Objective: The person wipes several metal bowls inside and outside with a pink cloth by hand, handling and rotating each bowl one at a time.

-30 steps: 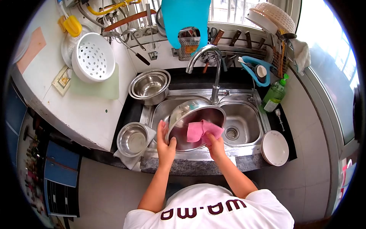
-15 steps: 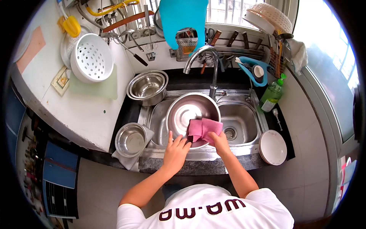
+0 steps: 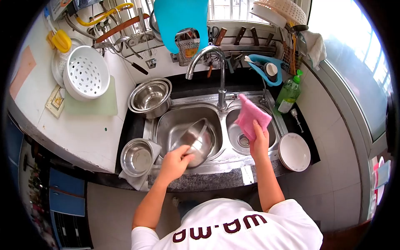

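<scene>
In the left sink basin point(image 3: 168, 125) a stainless steel bowl point(image 3: 199, 146) is tipped on its side. My left hand point(image 3: 174, 163) is closed on the bowl's near left rim. Over the smaller right sink basin point(image 3: 273, 143), my right hand point(image 3: 259, 141) grips a folded pink cloth point(image 3: 251, 118), held up clear of the bowl. The chrome faucet point(image 3: 222, 79) stands behind the divider, its spout turned toward the left basin. No running water shows.
Nested steel bowls point(image 3: 151, 98) stand at back left, with another steel bowl point(image 3: 136, 157) on a grey cloth in front. Stacked white plates point(image 3: 294, 152) and a green soap bottle point(image 3: 288, 95) are at right. A blue caddy point(image 3: 266, 71) sits behind.
The bowl has gone from lying open across the sink to tilted on its side, with my left hand now holding its rim. My right hand has lifted the pink cloth away to the right.
</scene>
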Tool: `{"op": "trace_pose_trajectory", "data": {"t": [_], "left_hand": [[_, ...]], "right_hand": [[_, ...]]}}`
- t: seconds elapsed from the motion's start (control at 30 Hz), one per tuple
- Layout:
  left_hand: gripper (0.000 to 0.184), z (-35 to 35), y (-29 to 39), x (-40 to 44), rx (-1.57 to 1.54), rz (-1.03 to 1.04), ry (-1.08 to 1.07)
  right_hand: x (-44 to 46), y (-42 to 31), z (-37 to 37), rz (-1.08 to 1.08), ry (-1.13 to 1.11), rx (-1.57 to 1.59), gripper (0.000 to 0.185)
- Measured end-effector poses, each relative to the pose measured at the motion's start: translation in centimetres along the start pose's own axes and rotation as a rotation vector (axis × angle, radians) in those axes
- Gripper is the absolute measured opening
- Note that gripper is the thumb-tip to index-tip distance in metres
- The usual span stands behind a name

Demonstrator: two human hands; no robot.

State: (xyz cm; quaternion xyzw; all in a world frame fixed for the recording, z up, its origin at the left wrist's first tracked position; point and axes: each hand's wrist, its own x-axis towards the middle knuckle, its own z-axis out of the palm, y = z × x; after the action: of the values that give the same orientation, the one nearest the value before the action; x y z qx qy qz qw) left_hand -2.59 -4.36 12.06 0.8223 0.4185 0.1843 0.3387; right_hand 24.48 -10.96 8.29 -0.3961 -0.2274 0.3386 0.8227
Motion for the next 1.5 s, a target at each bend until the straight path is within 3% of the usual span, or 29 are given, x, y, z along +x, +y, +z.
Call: {"op": "trace_pose_trajectory", "data": {"t": [0.07,0.1,0.13,0.2,0.27,0.33,0.4,0.47,0.53,0.63,0.73,0.77,0.83,0.9,1.13,1.2,1.37,1.5], "left_hand": [[0.020,0.8,-2.3,1.1,-0.612,0.018,0.045],[0.026,1.0,-1.8,1.6,-0.840,-0.018,0.056],[0.026,1.1,-1.3,2.0,-0.840,-0.023,0.064],[0.025,1.3,-0.5,2.4,-1.106,-0.046,0.087],[0.036,3.2,-1.9,3.3,-0.982,0.003,0.181],[0.041,2.4,1.0,2.6,-1.209,-0.099,0.210],[0.044,3.7,0.5,2.5,-1.114,-0.067,0.334],[0.047,4.1,-0.3,1.9,-1.013,-0.041,0.452],[0.049,3.4,-0.5,0.8,-0.586,0.069,0.289],[0.038,2.2,1.4,-0.7,-0.593,0.113,0.255],[0.032,1.2,3.0,-2.0,-0.516,0.099,0.228],[0.032,1.1,3.2,-2.3,-0.496,0.098,0.225],[0.032,1.3,3.3,-2.5,-0.476,0.101,0.225],[0.030,1.8,3.4,-2.5,-0.703,0.088,0.259],[0.023,3.7,4.5,-2.4,-0.777,0.152,0.413],[0.022,4.5,4.8,-2.4,-0.536,0.183,0.472],[0.019,7.6,3.7,0.0,-0.192,0.544,0.647],[0.018,8.2,1.3,2.3,0.134,0.561,0.673]], "right_hand": [[-1.2,0.2,0.1,-0.038,-0.020,-0.003,0.033],[-2.4,0.5,0.2,-0.065,-0.106,-0.188,0.036],[-3.4,0.6,0.9,-0.093,-0.194,-0.373,0.040],[-5.1,1.4,4.4,-0.473,-0.388,-0.532,0.052],[-6.3,2.6,5.5,-0.702,-0.693,-0.965,0.063],[-6.8,3.2,6.8,-0.737,-0.715,-1.013,0.065],[-6.5,3.2,7.3,-0.777,-0.736,-1.062,0.068],[-5.2,2.9,7.7,-0.702,-0.709,-1.061,0.066],[-3.8,2.3,8.3,-0.594,-0.645,-0.972,0.055],[-1.9,2.1,7.6,-0.061,-0.600,-0.608,0.045],[2.0,6.1,4.0,0.251,-0.579,-0.476,0.056],[2.3,7.1,3.4,0.250,-0.578,-0.476,0.056],[2.5,8.3,2.8,0.396,-0.431,-0.123,0.064],[2.6,8.9,2.1,0.485,-0.432,0.022,0.064],[0.4,10.4,2.3,0.657,-0.330,0.388,0.058],[-0.8,10.1,2.9,0.713,-0.284,0.467,0.056],[-3.6,10.5,2.2,0.840,-0.283,0.329,0.050],[-4.3,9.6,2.9,0.905,-0.244,0.345,0.050]]}}
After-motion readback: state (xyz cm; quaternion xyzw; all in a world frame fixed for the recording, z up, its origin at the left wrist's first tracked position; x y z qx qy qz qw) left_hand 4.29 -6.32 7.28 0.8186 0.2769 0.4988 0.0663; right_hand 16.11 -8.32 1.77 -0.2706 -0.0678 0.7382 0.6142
